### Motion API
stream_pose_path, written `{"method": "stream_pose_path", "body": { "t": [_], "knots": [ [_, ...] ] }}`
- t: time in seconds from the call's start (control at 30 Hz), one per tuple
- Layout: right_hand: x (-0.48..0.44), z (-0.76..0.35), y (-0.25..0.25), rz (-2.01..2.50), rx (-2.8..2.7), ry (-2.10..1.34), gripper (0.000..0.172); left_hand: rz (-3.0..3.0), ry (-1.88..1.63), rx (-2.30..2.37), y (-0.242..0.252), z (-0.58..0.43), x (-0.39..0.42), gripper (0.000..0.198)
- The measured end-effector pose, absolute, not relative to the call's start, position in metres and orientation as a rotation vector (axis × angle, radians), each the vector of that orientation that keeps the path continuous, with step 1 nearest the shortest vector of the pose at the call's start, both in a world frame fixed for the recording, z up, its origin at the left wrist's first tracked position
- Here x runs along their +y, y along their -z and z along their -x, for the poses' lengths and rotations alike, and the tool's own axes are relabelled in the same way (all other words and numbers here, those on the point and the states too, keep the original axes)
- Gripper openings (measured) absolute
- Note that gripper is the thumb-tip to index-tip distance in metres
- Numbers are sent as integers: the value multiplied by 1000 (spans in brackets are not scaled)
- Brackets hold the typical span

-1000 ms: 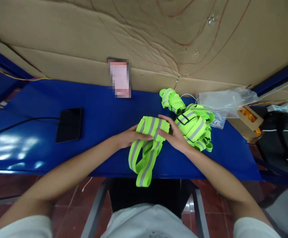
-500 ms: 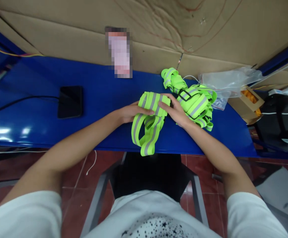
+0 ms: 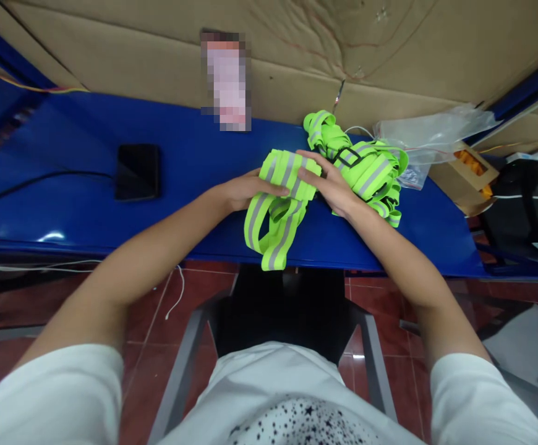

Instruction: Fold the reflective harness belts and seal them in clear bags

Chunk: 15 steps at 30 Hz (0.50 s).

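While the left hand (image 3: 245,190) and right hand (image 3: 333,183) each pinch the folded green strap (image 3: 291,172) between thumb and fingers, I see its loops drooping below them to the near edge of the surface (image 3: 195,139); my sideways room runs left from the left hand to a black device (image 3: 137,172); just beside the right hand, a heap of straps (image 3: 375,176) crowds that way, with a plastic bag (image 3: 429,131) and carton (image 3: 457,185) farther right.
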State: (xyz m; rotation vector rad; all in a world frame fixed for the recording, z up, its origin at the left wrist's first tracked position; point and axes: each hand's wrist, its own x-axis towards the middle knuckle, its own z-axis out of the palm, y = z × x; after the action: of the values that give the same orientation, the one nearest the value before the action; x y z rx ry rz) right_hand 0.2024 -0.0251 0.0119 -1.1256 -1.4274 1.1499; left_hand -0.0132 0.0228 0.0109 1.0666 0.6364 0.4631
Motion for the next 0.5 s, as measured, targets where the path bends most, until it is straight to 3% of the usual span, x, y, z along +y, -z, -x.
{"method": "stream_pose_path", "body": {
  "t": [0.1,0.3,0.5],
  "knots": [
    [-25,-199,-15,1085,-1361,-1293,57,-1032,-478,646,-13,14,20,53],
    [-23,-197,-16,1139,-1296,-1266,55,-849,-421,596,-13,9,18,19],
    [-26,-198,-9,1053,-1278,-1338,53,-837,-418,615,-17,8,13,23]
  ]
}}
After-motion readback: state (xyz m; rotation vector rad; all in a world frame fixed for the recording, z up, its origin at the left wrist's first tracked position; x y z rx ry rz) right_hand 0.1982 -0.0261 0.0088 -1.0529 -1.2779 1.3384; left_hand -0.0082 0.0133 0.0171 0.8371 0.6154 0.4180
